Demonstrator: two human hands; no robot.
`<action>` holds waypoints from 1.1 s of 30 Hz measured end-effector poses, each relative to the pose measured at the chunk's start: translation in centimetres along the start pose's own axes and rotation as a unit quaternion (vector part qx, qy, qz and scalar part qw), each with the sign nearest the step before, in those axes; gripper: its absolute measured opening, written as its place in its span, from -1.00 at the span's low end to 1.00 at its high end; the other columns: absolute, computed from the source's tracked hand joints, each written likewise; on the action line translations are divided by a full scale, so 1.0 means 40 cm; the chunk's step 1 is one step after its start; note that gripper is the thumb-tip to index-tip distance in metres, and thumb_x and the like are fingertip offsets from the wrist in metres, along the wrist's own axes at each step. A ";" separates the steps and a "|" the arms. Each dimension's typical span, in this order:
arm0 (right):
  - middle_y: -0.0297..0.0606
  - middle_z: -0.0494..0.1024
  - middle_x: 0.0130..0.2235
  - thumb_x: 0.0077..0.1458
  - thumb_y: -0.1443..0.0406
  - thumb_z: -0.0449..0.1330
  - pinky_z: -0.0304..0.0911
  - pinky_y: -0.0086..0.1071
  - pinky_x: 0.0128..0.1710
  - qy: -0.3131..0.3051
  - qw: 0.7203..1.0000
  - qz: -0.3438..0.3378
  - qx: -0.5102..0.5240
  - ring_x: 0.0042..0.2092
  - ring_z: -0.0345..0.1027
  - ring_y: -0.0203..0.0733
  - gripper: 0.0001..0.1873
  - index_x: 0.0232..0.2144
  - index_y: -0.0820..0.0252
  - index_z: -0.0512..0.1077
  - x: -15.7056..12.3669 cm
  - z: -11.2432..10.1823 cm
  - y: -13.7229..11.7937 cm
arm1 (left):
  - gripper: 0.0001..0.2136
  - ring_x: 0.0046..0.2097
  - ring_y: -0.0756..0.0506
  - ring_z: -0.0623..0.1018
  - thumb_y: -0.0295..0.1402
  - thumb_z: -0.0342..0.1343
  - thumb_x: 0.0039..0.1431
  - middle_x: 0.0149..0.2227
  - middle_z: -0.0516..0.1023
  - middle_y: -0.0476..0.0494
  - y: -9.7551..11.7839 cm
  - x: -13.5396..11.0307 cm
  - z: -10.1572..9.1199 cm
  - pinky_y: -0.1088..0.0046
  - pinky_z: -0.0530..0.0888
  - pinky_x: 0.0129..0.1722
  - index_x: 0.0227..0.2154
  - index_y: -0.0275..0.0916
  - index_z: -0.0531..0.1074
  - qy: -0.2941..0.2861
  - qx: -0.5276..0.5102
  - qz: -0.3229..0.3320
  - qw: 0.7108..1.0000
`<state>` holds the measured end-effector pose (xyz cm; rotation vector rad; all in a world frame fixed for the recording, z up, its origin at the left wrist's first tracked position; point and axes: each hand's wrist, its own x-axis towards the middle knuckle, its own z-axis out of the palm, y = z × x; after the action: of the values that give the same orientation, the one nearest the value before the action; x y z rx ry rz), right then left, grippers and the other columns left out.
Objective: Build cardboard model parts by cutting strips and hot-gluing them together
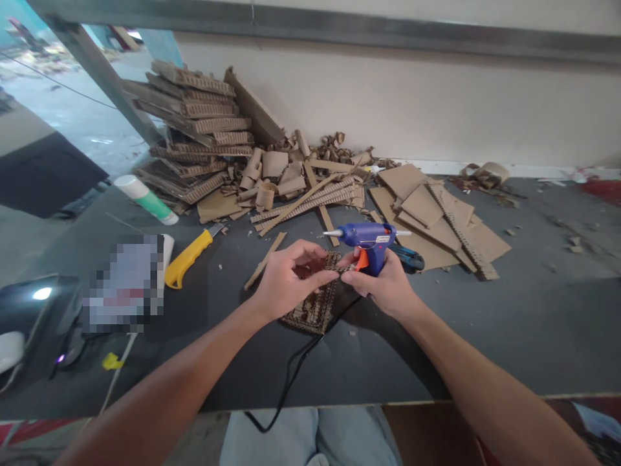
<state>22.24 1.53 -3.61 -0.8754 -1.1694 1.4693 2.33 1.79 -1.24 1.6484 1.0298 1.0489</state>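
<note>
My right hand (383, 285) is wrapped round the handle of a blue glue gun (361, 236) with an orange trigger. Its metal nozzle points left, and a glue stick pokes out of its back. The thumb and fingertips of my left hand (295, 275) pinch a small cardboard piece (332, 260), meeting the fingertips of my right hand. Under my left hand lies a small corrugated cardboard panel (317, 314), partly covered by my fingers. The gun's black cord (291, 375) runs down over the table's front edge. Just behind my right hand rests a blue-and-black tool (410, 257).
A yellow utility knife (190, 259) and a white-and-green glue stick tube (146, 199) lie left. Stacked cardboard panels (194, 123) stand behind, beside scraps and strips (310, 200). Flat cardboard sheets (431, 213) lie back right. A blurred-out object (126, 281) and cables are far left.
</note>
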 end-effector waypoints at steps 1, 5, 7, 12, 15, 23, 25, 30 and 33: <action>-0.27 0.59 -0.31 -0.15 0.28 0.50 0.14 -0.49 -0.67 0.001 1.000 0.001 0.001 -0.59 0.21 -0.45 -0.63 -0.34 0.18 0.40 0.000 0.001 0.001 | -0.67 -0.45 -0.03 0.58 -0.15 0.36 0.02 -0.43 0.57 -0.04 -0.002 0.000 0.000 0.50 0.56 -0.50 -0.28 -0.22 0.42 0.000 0.003 0.002 1.000; -0.33 0.54 -0.41 -0.10 0.21 0.48 0.15 -0.48 -0.65 -0.011 1.000 0.013 -0.018 -0.60 0.20 -0.43 -0.61 -0.31 0.17 0.38 -0.003 -0.002 0.003 | -0.66 -0.46 -0.03 0.58 -0.14 0.39 -0.02 -0.44 0.57 -0.04 -0.004 0.003 -0.002 0.50 0.57 -0.50 -0.34 -0.23 0.43 0.005 0.005 0.007 1.000; -0.36 0.50 -0.45 -0.07 0.18 0.46 0.15 -0.48 -0.65 -0.020 0.999 0.022 -0.033 -0.60 0.20 -0.42 -0.60 -0.29 0.17 0.37 -0.006 -0.003 -0.001 | -0.67 -0.49 -0.02 0.57 -0.14 0.40 -0.03 -0.45 0.56 -0.03 -0.003 0.003 -0.002 0.51 0.57 -0.52 -0.37 -0.23 0.43 0.002 0.003 0.006 1.000; -0.48 0.35 -0.60 -0.04 0.15 0.45 0.12 -0.48 -0.67 -0.023 0.999 0.016 -0.045 -0.63 0.16 -0.41 -0.61 -0.33 0.17 0.34 -0.010 0.001 -0.011 | -0.69 -0.50 -0.01 0.57 -0.15 0.39 -0.02 -0.46 0.55 -0.02 -0.007 0.002 0.001 0.52 0.57 -0.53 -0.37 -0.23 0.45 -0.008 0.003 0.012 1.000; -0.47 0.36 -0.59 -0.04 0.15 0.45 0.12 -0.47 -0.66 -0.023 0.998 0.019 -0.056 -0.63 0.17 -0.41 -0.61 -0.34 0.18 0.35 -0.011 0.000 -0.009 | -0.70 -0.46 -0.03 0.59 -0.16 0.40 -0.02 -0.42 0.58 -0.05 -0.009 0.004 -0.002 0.52 0.57 -0.50 -0.36 -0.22 0.47 -0.002 0.027 0.021 0.999; -0.38 0.47 -0.46 -0.07 0.18 0.47 0.12 -0.48 -0.66 -0.033 0.999 0.027 -0.017 -0.61 0.16 -0.43 -0.61 -0.29 0.17 0.39 -0.011 -0.009 0.007 | -0.71 -0.50 0.00 0.56 -0.21 0.41 -0.03 -0.48 0.58 -0.03 0.007 0.007 -0.005 0.55 0.53 -0.52 -0.38 -0.24 0.46 -0.005 0.036 0.054 0.998; -0.35 0.50 -0.39 -0.08 0.18 0.47 0.11 -0.49 -0.66 -0.037 0.999 0.033 0.016 -0.61 0.15 -0.47 -0.61 -0.29 0.16 0.38 -0.010 -0.005 0.002 | -0.73 -0.49 0.01 0.56 -0.22 0.41 -0.02 -0.47 0.58 -0.03 0.011 0.005 -0.003 0.56 0.53 -0.51 -0.37 -0.23 0.47 -0.009 0.046 0.059 0.997; -0.38 0.47 -0.36 -0.05 0.14 0.45 0.05 -0.52 -0.67 -0.053 0.994 0.060 0.074 -0.63 0.09 -0.53 -0.62 -0.31 0.15 0.36 -0.009 0.012 -0.021 | -0.76 -0.49 0.01 0.56 -0.27 0.41 -0.02 -0.46 0.58 -0.03 0.015 0.001 0.001 0.57 0.52 -0.50 -0.37 -0.23 0.49 -0.003 0.057 0.077 0.995; -0.45 0.39 -0.47 -0.03 0.10 0.43 0.00 -0.53 -0.68 -0.056 0.992 0.067 0.094 -0.64 0.03 -0.53 -0.62 -0.31 0.14 0.37 -0.010 0.020 -0.031 | -0.77 -0.48 0.01 0.56 -0.26 0.40 -0.01 -0.44 0.59 -0.05 0.014 -0.001 0.001 0.56 0.54 -0.48 -0.37 -0.23 0.51 -0.004 0.064 0.080 0.995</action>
<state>21.93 0.96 -2.23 -0.7625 -1.0492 1.7265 2.44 1.60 -0.70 1.8634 0.9906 1.0984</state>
